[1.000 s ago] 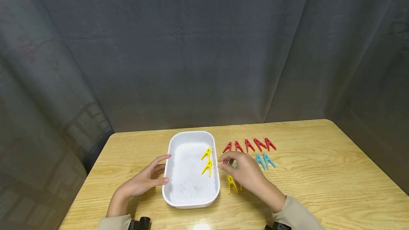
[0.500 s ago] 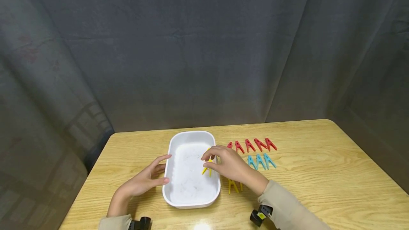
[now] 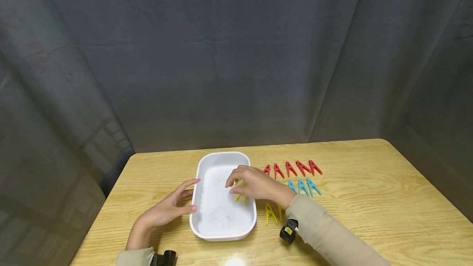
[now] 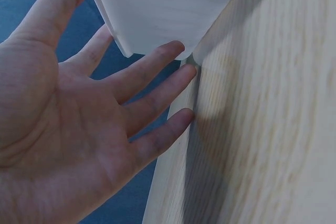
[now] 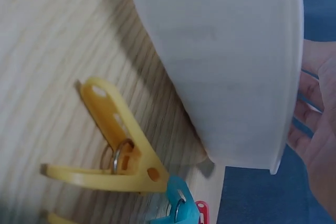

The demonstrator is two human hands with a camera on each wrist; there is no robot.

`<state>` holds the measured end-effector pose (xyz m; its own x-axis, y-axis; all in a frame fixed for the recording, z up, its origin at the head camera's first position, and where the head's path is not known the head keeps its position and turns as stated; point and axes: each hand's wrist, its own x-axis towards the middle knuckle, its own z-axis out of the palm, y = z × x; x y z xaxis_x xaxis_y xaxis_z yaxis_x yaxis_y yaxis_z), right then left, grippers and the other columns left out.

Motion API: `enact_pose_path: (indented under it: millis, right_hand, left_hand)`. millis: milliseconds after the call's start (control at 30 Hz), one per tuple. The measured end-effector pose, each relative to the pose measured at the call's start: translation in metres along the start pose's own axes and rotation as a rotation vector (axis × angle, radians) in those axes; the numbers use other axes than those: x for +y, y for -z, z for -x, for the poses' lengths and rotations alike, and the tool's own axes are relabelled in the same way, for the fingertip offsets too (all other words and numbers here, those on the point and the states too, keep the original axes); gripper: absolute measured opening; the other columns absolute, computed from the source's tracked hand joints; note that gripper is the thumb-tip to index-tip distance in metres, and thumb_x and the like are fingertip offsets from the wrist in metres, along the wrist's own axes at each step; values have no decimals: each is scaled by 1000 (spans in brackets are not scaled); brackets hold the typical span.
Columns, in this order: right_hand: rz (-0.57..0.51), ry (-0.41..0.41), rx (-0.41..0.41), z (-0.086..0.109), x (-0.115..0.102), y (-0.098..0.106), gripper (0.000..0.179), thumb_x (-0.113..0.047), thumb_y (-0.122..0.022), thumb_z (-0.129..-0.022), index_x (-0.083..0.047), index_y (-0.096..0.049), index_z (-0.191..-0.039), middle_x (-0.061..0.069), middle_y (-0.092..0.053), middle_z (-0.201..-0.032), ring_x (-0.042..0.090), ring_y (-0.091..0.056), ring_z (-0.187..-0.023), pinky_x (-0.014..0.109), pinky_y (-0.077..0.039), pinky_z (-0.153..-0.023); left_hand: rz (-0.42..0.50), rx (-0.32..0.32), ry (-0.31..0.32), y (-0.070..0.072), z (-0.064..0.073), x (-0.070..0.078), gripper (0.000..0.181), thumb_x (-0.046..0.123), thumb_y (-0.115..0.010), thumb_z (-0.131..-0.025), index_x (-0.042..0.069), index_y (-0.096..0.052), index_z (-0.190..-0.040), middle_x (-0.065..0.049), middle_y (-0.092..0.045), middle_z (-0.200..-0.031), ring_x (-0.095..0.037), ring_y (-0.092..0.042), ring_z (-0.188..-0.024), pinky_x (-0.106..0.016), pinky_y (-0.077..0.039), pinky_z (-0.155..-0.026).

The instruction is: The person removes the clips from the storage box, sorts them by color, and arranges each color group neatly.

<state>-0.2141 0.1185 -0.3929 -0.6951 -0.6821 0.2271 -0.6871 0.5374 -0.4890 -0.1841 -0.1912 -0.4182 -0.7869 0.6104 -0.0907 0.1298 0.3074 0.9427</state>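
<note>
A white tray (image 3: pixel 195 223) stands on the table, with yellow clothespins (image 3: pixel 237 197) inside by its right wall, partly covered by my right hand (image 3: pixel 253 183). That hand reaches over the tray's right side; a gap shows between thumb and forefinger, with nothing visible in it. In the right wrist view its fingertips are hidden behind the tray wall (image 5: pixel 226 66). My left hand (image 3: pixel 168 208) is at the tray's left side, thumb and forefinger at the rim. Its fingers are spread and fairly straight in the left wrist view, near the outer wall (image 4: pixel 157 9).
Right of the tray lie a row of red clothespins (image 3: pixel 290 169), a row of blue clothespins (image 3: pixel 302 186) partly under the right forearm, and yellow clothespins (image 3: pixel 270 214) nearer the front. The wooden table (image 3: pixel 369 200) backs onto a grey curtain (image 3: pixel 221 73).
My right hand has moved left, from beside the tray's right rim to over the yellow clothespins inside. More blue clothespins have come into view behind it. My left hand has stayed put.
</note>
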Motion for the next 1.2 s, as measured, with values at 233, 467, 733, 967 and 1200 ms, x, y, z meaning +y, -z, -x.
enact_pose_path:
  millis: [233,467,733,967,1200]
  right_hand:
    - [-11,-57,-86,-11,7,-6,10,-19,-79,-86,-18,-77,-96,-12,-69,-95,15,-62,-95,27,-49,-82]
    - [50,-61,-146,-15,10,-9,14,-21,-86,-79,-18,-77,-90,-13,-70,-88,7,-58,-84,25,-44,-84]
    - [153,-51,-194,-16,7,-12,16,-27,-89,-74,-22,-76,-81,-17,-63,-75,2,-48,-73,28,-36,-83]
    - [217,-65,-211,-16,6,-14,16,-29,-89,-73,-23,-75,-78,-19,-57,-69,2,-47,-69,28,-35,-85]
    - [277,-78,-206,-17,2,-15,17,-25,-91,-70,-22,-75,-76,-18,-57,-67,3,-48,-68,28,-36,-87]
  left_hand:
    - [-2,9,13,-1,0,-2,74,16,-64,-98,13,-20,-157,-32,-28,-153,-49,-29,-139,-59,-35,-106]
    - [2,2,1,0,0,0,75,17,-64,-98,12,-19,-157,-33,-26,-153,-50,-28,-139,-61,-33,-106]
    - [-8,11,13,-1,0,-1,75,18,-65,-98,12,-20,-157,-32,-27,-153,-49,-29,-139,-61,-33,-106]
    - [-12,21,31,-1,0,-4,75,18,-66,-97,14,-21,-157,-30,-25,-155,-48,-28,-140,-61,-32,-107]
    - [-5,12,7,0,0,0,76,17,-65,-97,12,-19,-157,-33,-25,-154,-51,-26,-140,-65,-30,-107]
